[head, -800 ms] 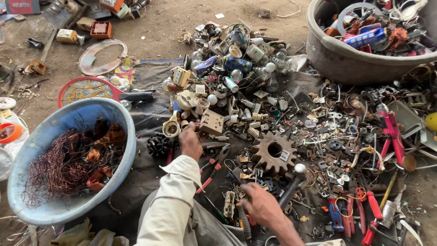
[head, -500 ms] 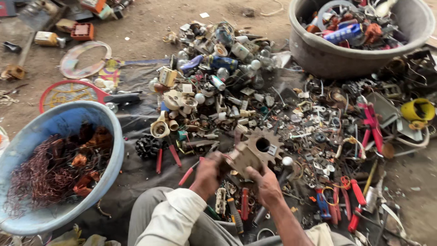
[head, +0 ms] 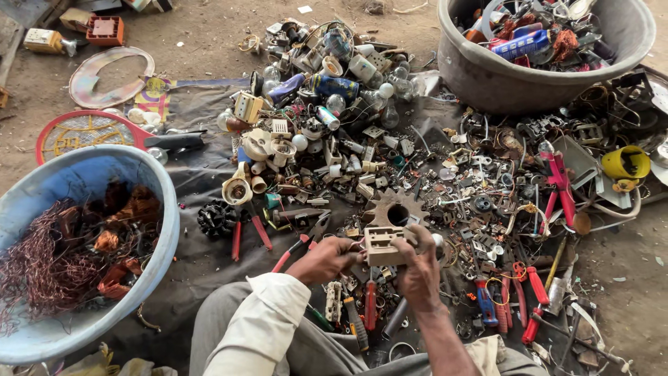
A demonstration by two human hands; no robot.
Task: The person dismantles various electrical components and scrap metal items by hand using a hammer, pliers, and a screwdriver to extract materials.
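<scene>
Both my hands hold a beige boxy electrical part (head: pixel 382 246) low in the middle of the head view. My left hand (head: pixel 323 259) grips its left end, coming out of a cream sleeve. My right hand (head: pixel 419 270) grips its right side and underside. Just behind the part lies a rusty toothed gear wheel (head: pixel 398 209) on a dark sheet (head: pixel 202 181). Pliers with red handles (head: pixel 299 246) lie by my left hand. Several tools lie below my hands.
A blue basin (head: pixel 83 177) with copper wire stands at the left. A grey tub (head: pixel 487 76) of scrap stands at the top right. A heap of bulbs, sockets and switches (head: pixel 327 104) covers the middle. A red racket-shaped swatter (head: pixel 87 132) and a yellow cup (head: pixel 625 161) lie at the sides.
My left hand was out at the beige part on the heap; now both hands hold it close to me. The camera has moved nearer and lower.
</scene>
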